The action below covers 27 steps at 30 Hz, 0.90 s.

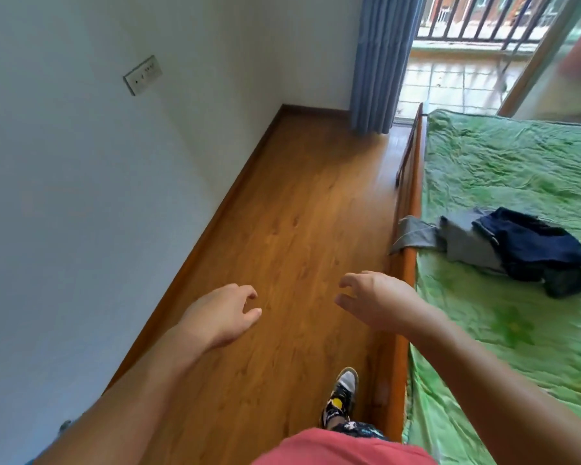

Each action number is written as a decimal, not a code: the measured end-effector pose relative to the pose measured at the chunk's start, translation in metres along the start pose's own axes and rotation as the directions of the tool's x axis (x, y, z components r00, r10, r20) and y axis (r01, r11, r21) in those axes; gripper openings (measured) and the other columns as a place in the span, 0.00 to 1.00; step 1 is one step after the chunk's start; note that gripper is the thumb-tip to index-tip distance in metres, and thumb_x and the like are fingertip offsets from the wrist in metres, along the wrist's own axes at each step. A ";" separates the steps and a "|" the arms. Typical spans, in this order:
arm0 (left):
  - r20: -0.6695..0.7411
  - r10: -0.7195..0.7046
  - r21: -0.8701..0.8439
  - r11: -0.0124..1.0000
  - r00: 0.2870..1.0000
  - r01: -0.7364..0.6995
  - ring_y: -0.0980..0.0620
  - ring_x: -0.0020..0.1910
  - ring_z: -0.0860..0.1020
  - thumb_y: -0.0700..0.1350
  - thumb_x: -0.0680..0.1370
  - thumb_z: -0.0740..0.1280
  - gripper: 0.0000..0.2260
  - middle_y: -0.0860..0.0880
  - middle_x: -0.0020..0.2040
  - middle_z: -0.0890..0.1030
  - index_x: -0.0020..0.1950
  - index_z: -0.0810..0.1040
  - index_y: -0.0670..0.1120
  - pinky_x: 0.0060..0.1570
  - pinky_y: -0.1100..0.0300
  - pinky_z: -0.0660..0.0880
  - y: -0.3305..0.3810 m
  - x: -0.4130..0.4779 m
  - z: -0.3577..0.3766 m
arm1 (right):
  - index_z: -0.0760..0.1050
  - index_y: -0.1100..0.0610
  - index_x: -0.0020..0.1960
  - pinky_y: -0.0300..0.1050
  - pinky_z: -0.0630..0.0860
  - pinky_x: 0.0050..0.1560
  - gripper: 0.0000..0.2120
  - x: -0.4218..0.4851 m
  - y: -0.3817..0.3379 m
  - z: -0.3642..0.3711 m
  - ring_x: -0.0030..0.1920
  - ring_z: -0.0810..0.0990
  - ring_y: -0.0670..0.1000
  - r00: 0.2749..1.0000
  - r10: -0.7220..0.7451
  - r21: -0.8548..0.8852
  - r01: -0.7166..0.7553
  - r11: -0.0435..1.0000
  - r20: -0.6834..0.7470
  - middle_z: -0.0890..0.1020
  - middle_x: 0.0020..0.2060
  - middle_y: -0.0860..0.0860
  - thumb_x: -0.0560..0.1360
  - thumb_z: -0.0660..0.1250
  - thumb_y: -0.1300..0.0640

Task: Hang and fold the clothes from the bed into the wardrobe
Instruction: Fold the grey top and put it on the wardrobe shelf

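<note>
Slip risk at the bed (517, 347) edge
Left hand (222, 313) and right hand (376, 300) hover loosely curled, holding nothing; clothes pile (524, 250) lies there, grey piece (413, 234) draped over the side; a careless grab could drag it floorward

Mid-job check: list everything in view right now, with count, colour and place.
sheet: one, green, spread across the right
bed frame: one, orange-brown wood, sheet's left edge
grey garment: at least one, grey, on the sheet, one end over the bed frame
navy garment: one, dark blue, crumpled atop the grey garment
curtain: one, blue, top centre
wall: white, left
socket plate: one, pale, on the wall
floor: brown wood, between wall and bed frame
shoe: one, black, grey, yellow, on the floor
left hand: one, empty, over the floor
right hand: one, empty, beside the bed frame
</note>
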<state>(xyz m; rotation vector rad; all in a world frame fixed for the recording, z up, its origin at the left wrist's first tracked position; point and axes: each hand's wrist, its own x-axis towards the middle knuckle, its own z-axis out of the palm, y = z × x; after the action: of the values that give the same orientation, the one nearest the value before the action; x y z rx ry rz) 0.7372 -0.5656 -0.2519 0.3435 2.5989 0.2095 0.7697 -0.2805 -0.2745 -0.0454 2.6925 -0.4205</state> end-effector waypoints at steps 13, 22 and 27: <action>0.145 0.436 0.206 0.864 0.888 -0.459 0.55 0.58 0.79 0.58 0.81 0.64 0.20 0.54 0.65 0.78 0.71 0.72 0.55 0.50 0.65 0.78 0.226 0.202 -0.079 | 0.74 0.45 0.64 0.51 0.78 0.54 0.20 0.000 0.190 -0.081 0.58 0.79 0.54 0.879 0.474 0.218 -0.455 0.863 -0.042 0.80 0.59 0.50 0.79 0.57 0.35; 0.349 0.664 0.310 0.584 0.661 -0.750 0.50 0.51 0.79 0.54 0.81 0.61 0.13 0.50 0.56 0.80 0.60 0.78 0.48 0.52 0.51 0.80 0.347 0.337 -0.087 | 0.72 0.45 0.68 0.51 0.76 0.55 0.21 0.021 0.269 -0.092 0.62 0.78 0.54 0.644 0.765 0.360 -0.720 0.594 0.026 0.79 0.64 0.49 0.80 0.58 0.36; 0.457 0.740 0.263 0.418 0.494 -0.870 0.49 0.56 0.79 0.53 0.80 0.62 0.15 0.52 0.60 0.77 0.66 0.75 0.52 0.55 0.50 0.78 0.394 0.424 -0.100 | 0.71 0.46 0.70 0.51 0.74 0.55 0.23 0.070 0.291 -0.107 0.64 0.78 0.55 0.496 0.862 0.418 -0.808 0.414 0.104 0.78 0.66 0.51 0.80 0.57 0.37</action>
<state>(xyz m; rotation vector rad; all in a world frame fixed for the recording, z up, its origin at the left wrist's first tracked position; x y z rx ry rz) 0.4109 -0.0778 -0.2795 1.7185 1.9292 -0.1557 0.6713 0.0212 -0.2959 1.4641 2.2474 -0.6447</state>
